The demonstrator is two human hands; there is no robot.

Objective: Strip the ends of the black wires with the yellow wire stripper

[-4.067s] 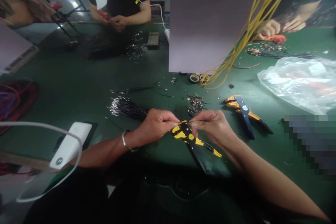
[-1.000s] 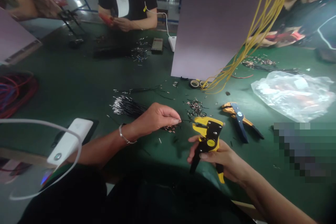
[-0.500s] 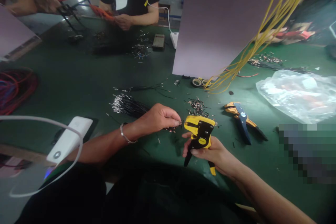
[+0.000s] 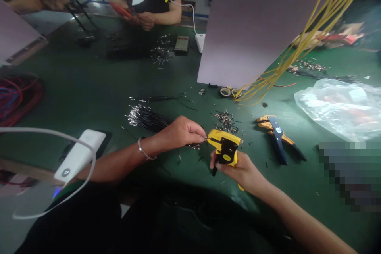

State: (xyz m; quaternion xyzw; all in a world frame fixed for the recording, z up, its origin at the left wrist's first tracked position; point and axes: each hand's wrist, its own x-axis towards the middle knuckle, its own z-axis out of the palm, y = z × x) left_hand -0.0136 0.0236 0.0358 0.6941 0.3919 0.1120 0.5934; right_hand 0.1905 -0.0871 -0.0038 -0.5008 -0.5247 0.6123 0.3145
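Wire stripper (image 4: 228, 151), yellow and black, is in the right hand (image 4: 241, 170) over the green desk (image 4: 104, 87), towards the near edge, which is lost in shadow. The right hand is closed around its handles, most of which the fingers hide; whether the handles are fully squeezed, I cannot tell. The left hand (image 4: 182, 133) has thumb and forefinger pinched together on a thin black wire (image 4: 208, 138), its tip right at the tool's mouth; how far in it reaches is too small to make out.

The tool looks rigid and sturdy, probably with some weight towards the head, so a full-palm grip low on the handles seems the sound hold, fingers away from the mouth. The wire should be very light and bendy, likely to droop or slip if pinched far from its end, so it is best taken close to the tip.

Behind the left wrist lies a bundle of black wires (image 4: 150, 118) with bright ends, and beyond the tool, farther from the near edge, a heap of clippings (image 4: 225, 121). To the right rests a blue-and-orange tool (image 4: 278, 134), well apart from both hands
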